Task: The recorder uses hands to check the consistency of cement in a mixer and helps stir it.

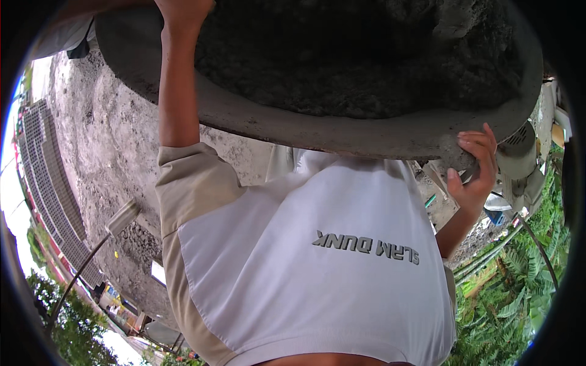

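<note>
- Overhead, nearest the lens, sits a wide grey cement-caked pan [342, 131] heaped with wet mortar, borne high so both hands steady it.
- Right hand [475, 168] curls around its rim.
- Left hand [183, 7] meets the far rim; grip unclear.
- White shirt [317, 256] carries grey block lettering across the chest.
</note>
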Motion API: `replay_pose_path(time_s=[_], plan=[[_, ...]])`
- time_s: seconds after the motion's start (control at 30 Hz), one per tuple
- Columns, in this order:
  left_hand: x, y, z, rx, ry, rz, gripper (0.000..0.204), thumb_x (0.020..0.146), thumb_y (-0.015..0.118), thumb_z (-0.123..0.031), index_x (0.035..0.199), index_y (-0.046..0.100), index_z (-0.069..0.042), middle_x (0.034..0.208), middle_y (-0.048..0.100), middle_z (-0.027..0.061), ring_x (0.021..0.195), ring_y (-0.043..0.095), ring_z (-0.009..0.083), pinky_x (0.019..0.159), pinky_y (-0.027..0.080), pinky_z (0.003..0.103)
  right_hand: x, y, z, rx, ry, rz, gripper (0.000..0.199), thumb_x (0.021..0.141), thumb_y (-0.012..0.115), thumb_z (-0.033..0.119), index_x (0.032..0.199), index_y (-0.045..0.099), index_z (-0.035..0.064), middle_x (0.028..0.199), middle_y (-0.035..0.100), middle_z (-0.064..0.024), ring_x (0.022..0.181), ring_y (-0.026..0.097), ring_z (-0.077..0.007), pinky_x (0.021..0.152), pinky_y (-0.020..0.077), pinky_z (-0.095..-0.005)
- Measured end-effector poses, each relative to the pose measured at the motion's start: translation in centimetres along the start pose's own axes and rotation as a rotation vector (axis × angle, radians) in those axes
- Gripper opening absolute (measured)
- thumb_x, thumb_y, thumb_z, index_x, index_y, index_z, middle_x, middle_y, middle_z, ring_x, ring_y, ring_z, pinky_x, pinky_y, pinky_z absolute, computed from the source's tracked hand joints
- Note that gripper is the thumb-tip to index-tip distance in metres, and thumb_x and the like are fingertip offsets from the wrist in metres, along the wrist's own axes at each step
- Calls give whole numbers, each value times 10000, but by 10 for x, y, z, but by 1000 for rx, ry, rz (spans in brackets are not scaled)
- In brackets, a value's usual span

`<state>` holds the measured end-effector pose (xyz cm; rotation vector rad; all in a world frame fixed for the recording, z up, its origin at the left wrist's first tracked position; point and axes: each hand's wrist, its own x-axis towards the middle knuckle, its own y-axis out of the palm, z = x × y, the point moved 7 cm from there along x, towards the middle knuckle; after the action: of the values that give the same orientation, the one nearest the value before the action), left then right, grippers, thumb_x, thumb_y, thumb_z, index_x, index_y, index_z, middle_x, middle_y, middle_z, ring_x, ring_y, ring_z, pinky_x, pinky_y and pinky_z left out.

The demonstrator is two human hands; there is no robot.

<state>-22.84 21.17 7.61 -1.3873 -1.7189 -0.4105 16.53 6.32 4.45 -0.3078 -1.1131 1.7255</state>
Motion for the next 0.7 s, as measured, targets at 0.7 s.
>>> replay_pose_path(time_s=[0.7], plan=[[-12,29,20,-79,-203,118,482,995,417,-284,657,578,21,454,414,-9,383,397,65,417,390,229,-6,4,-9,-86,106,-54,390,582,691,124,966,636,92,954,671,-29,927,621,-221,1030,346,-470]])
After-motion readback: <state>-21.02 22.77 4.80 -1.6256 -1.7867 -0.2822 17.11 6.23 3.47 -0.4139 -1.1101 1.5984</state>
